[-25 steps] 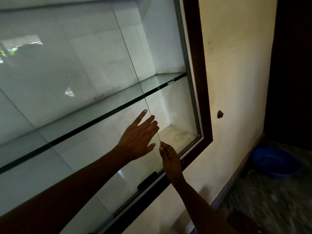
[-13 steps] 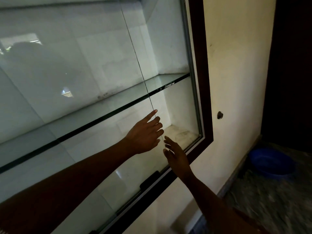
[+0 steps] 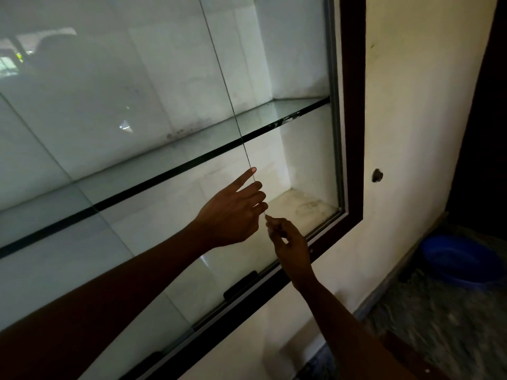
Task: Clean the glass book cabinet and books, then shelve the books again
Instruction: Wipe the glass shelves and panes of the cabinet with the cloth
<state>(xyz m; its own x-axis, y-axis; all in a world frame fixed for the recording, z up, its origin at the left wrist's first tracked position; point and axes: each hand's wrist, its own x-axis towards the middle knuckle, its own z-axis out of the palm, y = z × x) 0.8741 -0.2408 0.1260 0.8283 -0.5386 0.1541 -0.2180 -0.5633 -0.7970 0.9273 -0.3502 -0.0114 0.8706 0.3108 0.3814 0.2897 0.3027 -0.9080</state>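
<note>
**glassfan22:** ok so what's being done with the hands, nearest stuff first?

**dustoff:** The left hand [image 3: 233, 215] is laid flat on the clear sliding glass pane [image 3: 131, 250]. Its fingers are kept straight and slightly fanned, with the forefinger tip set at the pane's free edge. At its 5 o'clock the right hand [image 3: 292, 249] is bunched up, fingertips gathered right at that same edge. Whether the glass is actually pinched can't be told tbh.

**glassfan22:** and the cabinet itself?

**dustoff:** A small black grip strip [image 3: 241, 283] is stuck low on the pane, toward 6 o'clock. Behind the glass, a glass shelf with a dark front edge [image 3: 164, 172] is run across the white inside. The dark brown wooden cabinet frame [image 3: 352, 105] is seen at 3 o'clock, set in a cream plastered wall [image 3: 411, 119]. Farther off at 4 o'clock, a round blue plastic basin [image 3: 461, 263] is parked on the floor.
</note>
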